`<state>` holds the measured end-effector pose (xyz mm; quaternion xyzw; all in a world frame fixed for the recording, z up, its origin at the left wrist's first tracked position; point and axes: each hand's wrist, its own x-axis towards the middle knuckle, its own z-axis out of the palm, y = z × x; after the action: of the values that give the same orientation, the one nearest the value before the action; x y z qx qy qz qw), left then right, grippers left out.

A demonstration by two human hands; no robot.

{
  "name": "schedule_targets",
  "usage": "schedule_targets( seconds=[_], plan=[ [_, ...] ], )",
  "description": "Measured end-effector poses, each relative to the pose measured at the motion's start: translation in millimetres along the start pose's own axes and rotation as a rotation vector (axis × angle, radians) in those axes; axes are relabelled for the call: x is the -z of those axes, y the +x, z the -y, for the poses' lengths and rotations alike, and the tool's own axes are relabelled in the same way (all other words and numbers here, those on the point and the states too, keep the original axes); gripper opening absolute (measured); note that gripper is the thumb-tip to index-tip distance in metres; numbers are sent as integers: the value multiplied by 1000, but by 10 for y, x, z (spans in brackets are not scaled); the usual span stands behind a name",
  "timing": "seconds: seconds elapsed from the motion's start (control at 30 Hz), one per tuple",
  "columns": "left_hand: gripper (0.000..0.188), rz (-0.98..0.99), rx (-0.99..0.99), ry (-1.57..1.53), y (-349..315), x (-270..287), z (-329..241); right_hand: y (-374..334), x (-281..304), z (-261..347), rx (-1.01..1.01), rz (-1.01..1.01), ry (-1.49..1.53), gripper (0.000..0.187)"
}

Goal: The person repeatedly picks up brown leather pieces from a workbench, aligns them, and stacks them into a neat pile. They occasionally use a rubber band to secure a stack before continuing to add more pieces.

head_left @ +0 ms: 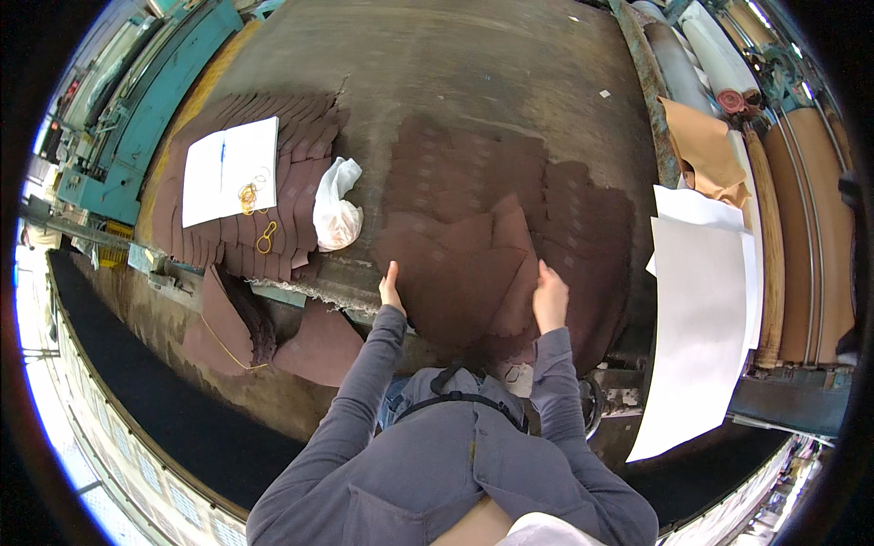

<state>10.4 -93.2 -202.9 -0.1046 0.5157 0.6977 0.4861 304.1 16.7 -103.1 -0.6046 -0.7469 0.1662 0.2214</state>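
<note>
Centrally, flat curved-edged brown sheets (455,282) lay between left hand (391,289) and right hand (550,298). Hands stood apart; grip was indiscernible.

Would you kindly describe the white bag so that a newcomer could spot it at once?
On the large worn table, find the pile of overlapping brown pieces on the left. The white bag sits at its right edge. Unlike the flat white paper on that pile, it is crumpled and bulges at the bottom.
</note>
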Motion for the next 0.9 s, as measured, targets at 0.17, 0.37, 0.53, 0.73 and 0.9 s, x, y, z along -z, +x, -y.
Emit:
schedule_targets(
  seconds=[0.17,0.37,0.53,0.73,0.9],
  plan=[
    [54,54,-182,204,-100,-59,7,338,466,21,-259,208,428,30],
    [48,72,-196,212,-21,-56,90,589,-442,-417,-501,135,365,45],
    [48,13,-206,240,-152,-102,9,737,-421,-442,-740,364,810,51],
    [53,38,-187,207,-44,37,74,785,-306,-191,-664,458,861,63],
    [57,38,-212,237,-49,39,80,897,-360,211,-307,465,-37,68]
  ],
)
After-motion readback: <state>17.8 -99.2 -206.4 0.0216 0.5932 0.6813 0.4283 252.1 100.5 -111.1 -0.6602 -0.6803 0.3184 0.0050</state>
